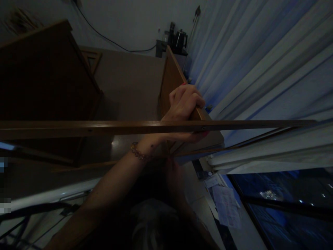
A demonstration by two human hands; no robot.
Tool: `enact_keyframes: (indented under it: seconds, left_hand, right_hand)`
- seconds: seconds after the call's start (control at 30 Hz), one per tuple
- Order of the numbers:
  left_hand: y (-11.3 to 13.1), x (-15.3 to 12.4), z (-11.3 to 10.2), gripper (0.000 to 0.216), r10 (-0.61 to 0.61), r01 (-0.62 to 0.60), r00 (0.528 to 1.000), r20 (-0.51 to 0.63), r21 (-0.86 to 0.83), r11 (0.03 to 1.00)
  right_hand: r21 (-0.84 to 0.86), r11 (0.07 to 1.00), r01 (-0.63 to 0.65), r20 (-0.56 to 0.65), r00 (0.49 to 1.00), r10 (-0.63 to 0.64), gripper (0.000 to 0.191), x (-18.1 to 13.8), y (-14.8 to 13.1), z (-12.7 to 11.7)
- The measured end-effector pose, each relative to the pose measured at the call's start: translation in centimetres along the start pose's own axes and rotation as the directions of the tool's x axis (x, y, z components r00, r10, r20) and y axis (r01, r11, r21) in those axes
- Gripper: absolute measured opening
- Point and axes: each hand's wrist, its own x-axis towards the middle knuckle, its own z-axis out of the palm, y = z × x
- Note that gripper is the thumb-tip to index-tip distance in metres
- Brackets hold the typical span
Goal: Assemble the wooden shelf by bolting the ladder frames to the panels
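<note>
My left hand [186,100] reaches forward and is closed over the top edge of an upright wooden panel [173,74]. Its thumb shows on the near side, below a long thin wooden rail [125,125] that crosses the view and hides part of the wrist. A beaded bracelet is on this arm. Lower down, in deep shade, my right hand [175,175] is close to the underside of the wooden frame near the panel's near end. Its fingers are dim and blurred, so whether they grip the wood does not show.
A large dark wooden panel [44,73] stands at left. Beyond, a black kettle [180,40] sits by the wall, with a cable [111,41] running along it. White curtains [260,69] hang at right, above papers [226,205] and a dark window [291,201]. Black tubing [33,210] is at lower left.
</note>
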Motion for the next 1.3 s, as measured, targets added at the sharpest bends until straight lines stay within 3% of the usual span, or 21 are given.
enact_keyframes:
  seconds: [0.13, 0.27, 0.37, 0.43, 0.53, 0.8, 0.93, 1.03, 1.17, 1.3]
  left_hand:
    - [-0.3, -0.1, 0.6, 0.03, 0.012, -0.012, 0.998, -0.059, 0.007, 1.0]
    - [-0.5, -0.1, 0.9, 0.028, -0.006, 0.006, 0.999, -0.052, 0.003, 1.0]
    - [-0.3, 0.0, 0.4, 0.031, 0.004, -0.005, 0.999, -0.036, -0.013, 1.0]
    - [-0.2, 0.1, 0.0, 0.032, 0.022, -0.023, 1.0, -0.008, -0.031, 0.999]
    - [-0.4, 0.0, -0.1, 0.033, 0.031, -0.03, 0.999, 0.023, -0.035, 0.999]
    - [-0.3, 0.0, 0.9, 0.031, 0.002, -0.003, 0.998, -0.065, -0.015, 1.0]
    - [-0.9, 0.0, 1.1, 0.032, 0.06, -0.061, 0.992, -0.107, -0.006, 0.998]
    - [-1.3, -0.1, 1.0, 0.035, 0.061, -0.06, 0.998, -0.028, 0.009, 0.998]
    - [-1.2, -0.2, 1.0, 0.039, -0.023, 0.022, 0.999, 0.036, 0.039, 0.999]
    - [-1.0, -0.2, 1.0, 0.042, 0.0, 0.0, 1.0, -0.016, 0.01, 1.0]
  right_hand:
    - [-0.095, 0.989, 0.115, -0.09, 0.988, -0.124, 0.039, 0.3, 0.9, 0.2]
    - [-0.053, 0.978, 0.2, -0.208, 0.956, -0.207, 0.034, 0.4, 1.5, 0.2]
    - [-0.213, 0.892, 0.4, -0.251, 0.86, -0.445, 0.026, 0.7, 1.8, -0.2]
    - [-0.36, 0.759, 0.542, -0.197, 0.751, -0.63, 0.025, 1.0, 1.7, -0.5]
    - [-0.446, 0.593, 0.67, -0.059, 0.64, -0.766, 0.019, 1.5, 1.4, -1.2]
    - [-0.498, 0.257, 0.828, 0.303, 0.444, -0.843, 0.014, 2.9, 1.6, -3.7]
    - [-0.548, 0.196, 0.813, 0.355, 0.438, -0.826, 0.015, 3.0, 1.8, -4.6]
    - [-0.679, 0.137, 0.721, 0.349, 0.482, -0.804, 0.027, 2.7, 2.4, -5.1]
    - [-0.719, 0.177, 0.672, 0.332, 0.556, -0.762, 0.031, 2.8, 3.6, -5.4]
    - [-0.57, 0.247, 0.784, 0.392, 0.524, -0.756, 0.02, 3.3, 2.9, -4.6]
